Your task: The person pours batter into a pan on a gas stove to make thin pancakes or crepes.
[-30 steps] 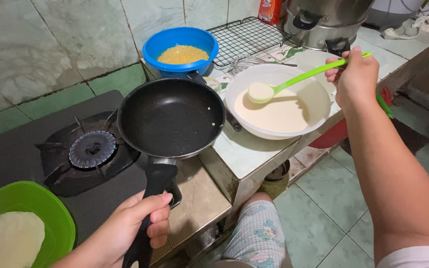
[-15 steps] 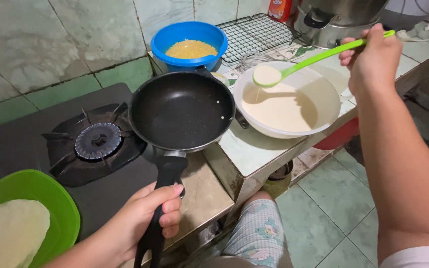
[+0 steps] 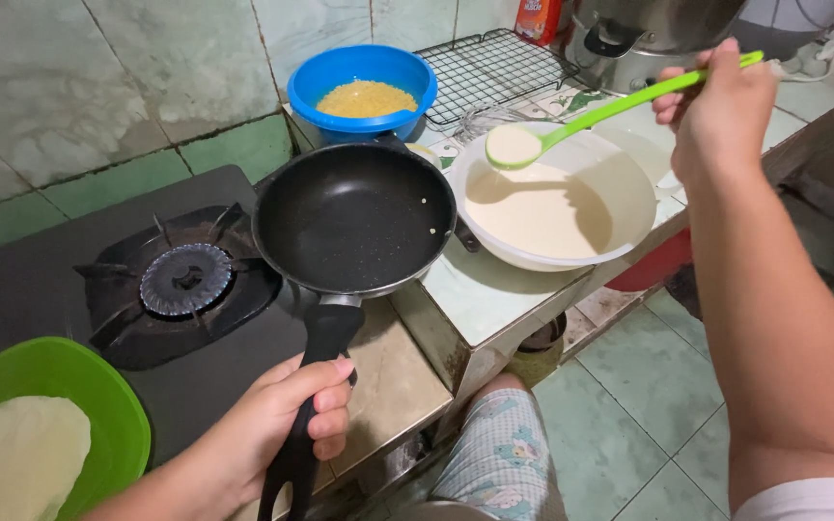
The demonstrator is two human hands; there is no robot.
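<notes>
The left hand (image 3: pixel 282 425) grips the black pan (image 3: pixel 354 217) handle tight. The right hand (image 3: pixel 721 111) pinches a green ladle (image 3: pixel 571 121) over the white bowl (image 3: pixel 620 174) on the tiled counter (image 3: pixel 485 299); the stove (image 3: pixel 185 280) sits left.

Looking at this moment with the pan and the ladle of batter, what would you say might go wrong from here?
1. The green ladle in the right hand is full and hangs over the white bowl; carried across the gap to the black pan, it may drip batter onto the tiled counter.
2. The left hand holds the pan by its handle alone, off the burner; it could tilt or bump the blue bowl just behind it.
</notes>
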